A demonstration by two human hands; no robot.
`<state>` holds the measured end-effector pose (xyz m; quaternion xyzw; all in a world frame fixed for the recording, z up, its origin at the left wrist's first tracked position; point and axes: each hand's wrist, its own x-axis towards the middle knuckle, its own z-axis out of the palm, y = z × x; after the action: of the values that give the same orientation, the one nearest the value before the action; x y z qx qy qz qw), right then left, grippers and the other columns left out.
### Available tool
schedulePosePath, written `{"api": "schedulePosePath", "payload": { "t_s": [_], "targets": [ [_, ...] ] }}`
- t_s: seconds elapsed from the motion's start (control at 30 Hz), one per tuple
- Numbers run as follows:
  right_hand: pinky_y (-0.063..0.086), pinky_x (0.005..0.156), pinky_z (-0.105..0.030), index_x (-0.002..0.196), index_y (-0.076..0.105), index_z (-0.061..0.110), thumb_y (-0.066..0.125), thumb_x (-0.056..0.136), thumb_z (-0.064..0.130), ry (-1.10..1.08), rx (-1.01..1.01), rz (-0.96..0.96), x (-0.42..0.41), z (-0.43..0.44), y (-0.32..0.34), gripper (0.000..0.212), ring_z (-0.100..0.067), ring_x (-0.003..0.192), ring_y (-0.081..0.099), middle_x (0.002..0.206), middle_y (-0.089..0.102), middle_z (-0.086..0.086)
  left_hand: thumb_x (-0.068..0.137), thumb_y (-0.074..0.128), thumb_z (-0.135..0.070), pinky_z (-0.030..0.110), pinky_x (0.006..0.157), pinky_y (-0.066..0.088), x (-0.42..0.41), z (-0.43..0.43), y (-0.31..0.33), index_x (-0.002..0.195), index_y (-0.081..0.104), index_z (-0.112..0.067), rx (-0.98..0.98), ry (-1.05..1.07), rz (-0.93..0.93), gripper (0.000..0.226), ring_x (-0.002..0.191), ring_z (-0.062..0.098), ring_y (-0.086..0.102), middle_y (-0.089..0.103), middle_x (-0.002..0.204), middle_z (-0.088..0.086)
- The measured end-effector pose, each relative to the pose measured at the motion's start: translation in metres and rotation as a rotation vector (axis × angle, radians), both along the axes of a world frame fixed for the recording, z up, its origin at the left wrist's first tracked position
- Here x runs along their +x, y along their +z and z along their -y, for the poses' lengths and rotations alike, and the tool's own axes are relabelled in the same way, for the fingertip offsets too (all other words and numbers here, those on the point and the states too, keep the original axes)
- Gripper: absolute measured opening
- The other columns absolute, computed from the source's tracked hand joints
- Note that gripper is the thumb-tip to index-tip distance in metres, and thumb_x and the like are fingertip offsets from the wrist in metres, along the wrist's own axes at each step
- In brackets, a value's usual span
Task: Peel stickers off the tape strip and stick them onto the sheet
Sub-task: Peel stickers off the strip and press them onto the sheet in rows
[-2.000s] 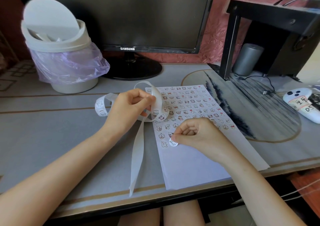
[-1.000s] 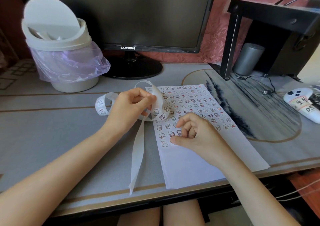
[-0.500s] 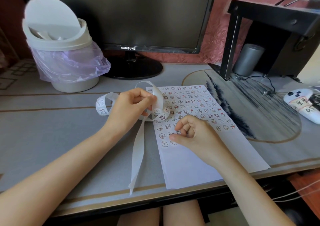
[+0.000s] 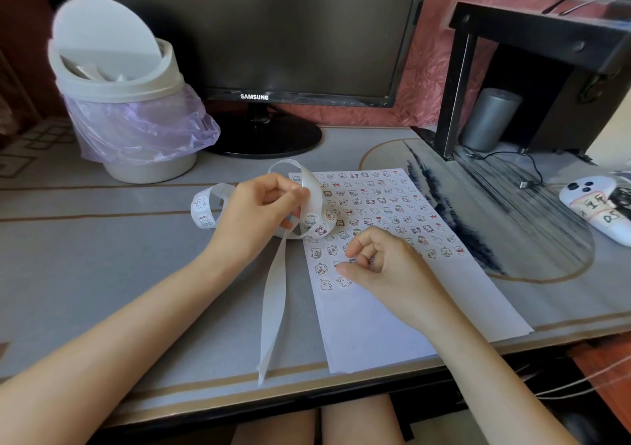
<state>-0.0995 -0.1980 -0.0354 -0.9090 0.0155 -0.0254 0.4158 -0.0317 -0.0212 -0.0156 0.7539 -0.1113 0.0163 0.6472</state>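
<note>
A white sheet [image 4: 372, 328] lies on the desk, its upper half covered with rows of small cartoon stickers. My left hand [image 4: 259, 216] pinches a curled white tape strip [image 4: 316, 205] just left of the sheet. The strip carries stickers on its loops, and its bare tail [image 4: 273, 311] hangs down toward the desk's front edge. My right hand [image 4: 379, 267] rests loosely curled on the sheet, with nothing visible in its fingers. Its thumb tip sits just above the lowest stickers [image 4: 343, 281].
A white swing-lid bin [image 4: 119, 103] with a purple liner stands at back left. Behind the sheet is a dark monitor [image 4: 252, 35]. A black stand [image 4: 532, 69] and grey cylinder [image 4: 491, 117] are at back right, and a white device [image 4: 594, 209] at the right edge.
Two seconds ago my right hand held a sticker at the sheet's lower rows. It pressed it down and has since lifted slightly. My left hand and the strip stayed put.
</note>
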Motion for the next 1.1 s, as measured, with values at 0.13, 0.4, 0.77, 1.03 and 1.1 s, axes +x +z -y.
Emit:
{"api": "schedulePosePath", "payload": {
  "t_s": [0.13,0.4,0.77,1.03,1.1],
  "targets": [
    [0.041,0.064,-0.028,0.08,0.06,0.027,0.069,0.083,0.027,0.02,0.112,0.027,0.003,0.001,0.006,0.01,-0.001,0.056,0.047,0.071,0.059,0.009,0.091,0.059,-0.014,0.015,0.06,0.05,-0.001,0.0,0.001,0.079,0.064,-0.01,-0.013,-0.001,0.017,0.013,0.068,0.008,0.062,0.069,0.074,0.007],
    [0.039,0.063,-0.01,0.087,0.063,0.021,0.075,0.078,0.016,0.058,0.268,0.338,0.023,-0.024,0.035,0.016,0.002,0.069,0.055,0.082,0.068,0.008,0.092,0.059,-0.015,0.017,0.056,0.051,-0.001,-0.002,0.003,0.086,0.063,-0.006,-0.093,0.028,0.061,0.012,0.059,0.006,0.063,0.067,0.061,-0.008],
    [0.045,0.07,-0.014,0.084,0.066,0.014,0.075,0.076,0.004,0.049,0.395,0.379,0.044,-0.031,0.031,0.017,-0.007,0.075,0.061,0.078,0.067,0.005,0.094,0.054,-0.016,0.018,0.06,0.052,0.0,0.0,0.005,0.084,0.062,-0.003,-0.173,-0.004,0.051,0.019,0.06,0.005,0.061,0.065,0.068,-0.001],
    [0.046,0.073,-0.015,0.086,0.07,0.013,0.073,0.078,0.006,0.026,0.38,0.4,0.046,-0.025,0.03,0.011,0.001,0.073,0.061,0.079,0.069,0.007,0.09,0.06,-0.012,0.015,0.066,0.051,0.001,0.0,0.0,0.08,0.067,-0.012,-0.059,-0.051,0.076,0.012,0.065,0.002,0.062,0.068,0.066,-0.007],
    [0.048,0.075,-0.018,0.086,0.071,0.013,0.073,0.078,0.006,0.027,0.369,0.401,0.046,-0.025,0.029,0.011,-0.001,0.074,0.062,0.08,0.069,0.007,0.09,0.061,-0.011,0.014,0.065,0.05,0.001,0.0,0.001,0.081,0.068,-0.011,-0.056,-0.052,0.084,0.011,0.064,0.002,0.062,0.068,0.065,-0.006]
  ]
}}
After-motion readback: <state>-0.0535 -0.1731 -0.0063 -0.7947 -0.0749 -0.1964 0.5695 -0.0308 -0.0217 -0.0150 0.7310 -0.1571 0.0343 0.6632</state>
